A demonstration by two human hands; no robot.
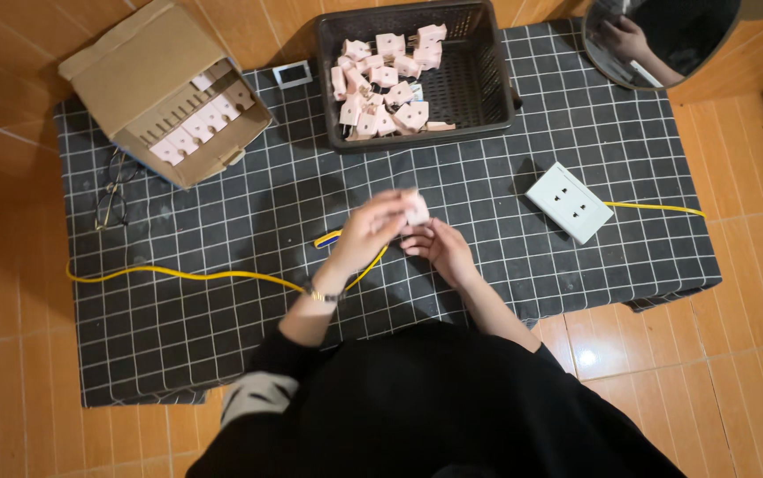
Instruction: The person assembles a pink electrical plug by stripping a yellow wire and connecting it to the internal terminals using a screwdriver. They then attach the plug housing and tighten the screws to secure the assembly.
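While both hands, left (372, 232) and right (439, 248), pinch one pink plug (416, 210) for inspection, more fill the basket (479, 84) beyond.

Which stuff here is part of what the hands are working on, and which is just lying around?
In use: left hand, right hand, pink plug, basket of pink plugs, cardboard box, white socket.
Lying about: glasses, mirror.

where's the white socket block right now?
In the head view the white socket block lies flat on the gridded mat, to the person's right, past the right hand and below the black basket, with a yellow cable running off rightward.
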